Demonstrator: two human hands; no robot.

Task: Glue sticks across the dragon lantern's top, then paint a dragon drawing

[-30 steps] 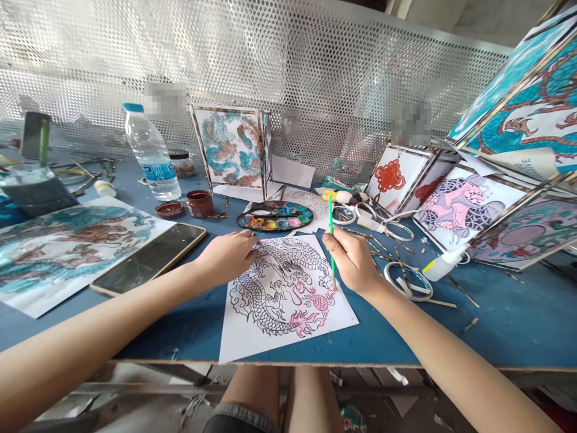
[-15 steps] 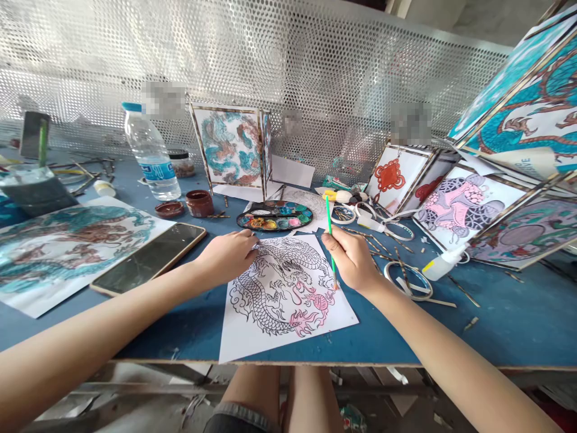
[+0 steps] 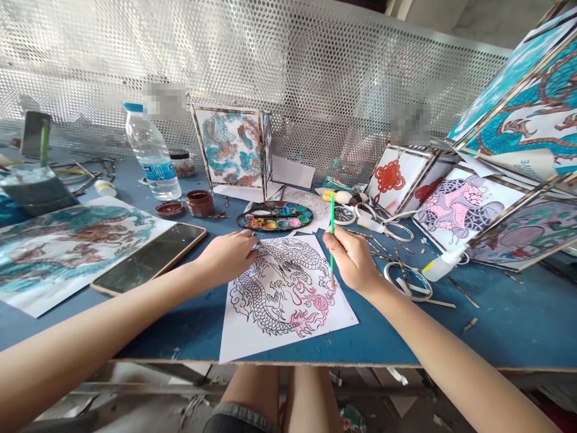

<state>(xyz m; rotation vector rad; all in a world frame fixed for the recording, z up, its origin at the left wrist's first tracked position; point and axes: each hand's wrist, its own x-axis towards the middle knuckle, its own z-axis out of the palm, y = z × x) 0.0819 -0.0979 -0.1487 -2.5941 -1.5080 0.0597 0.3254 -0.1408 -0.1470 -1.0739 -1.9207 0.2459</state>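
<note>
The green paintbrush (image 3: 332, 234) stands nearly upright, its tip down on the dragon drawing (image 3: 283, 288), right at the pink-filled patch near the sheet's right side. The right hand (image 3: 354, 258) has its grip pinched tight on the brush shaft, fingers bunched low on the handle. The drawing lies flat on the blue tabletop (image 3: 505, 319), close to the near edge, mostly black outline with pink along the lower right. The left hand (image 3: 228, 255) rests on the sheet's upper left corner, fingers curled together, pressing down on the paper and clasping nothing.

Just behind the sheet sits an oval paint palette (image 3: 274, 217) with many coloured wells. To the left, a smartphone (image 3: 151, 257) lies face up, partly on a finished teal dragon painting (image 3: 67, 246). Further back are a small brown paint jar (image 3: 199, 203), its lid (image 3: 169, 209) beside it, and a water bottle (image 3: 151, 157). A framed dragon panel (image 3: 232, 147) stands against the perforated metal screen (image 3: 288, 66). On the right, a glue bottle (image 3: 444, 263), tape rings (image 3: 408, 281) and painted lantern panels (image 3: 464, 207) crowd the tabletop.
</note>
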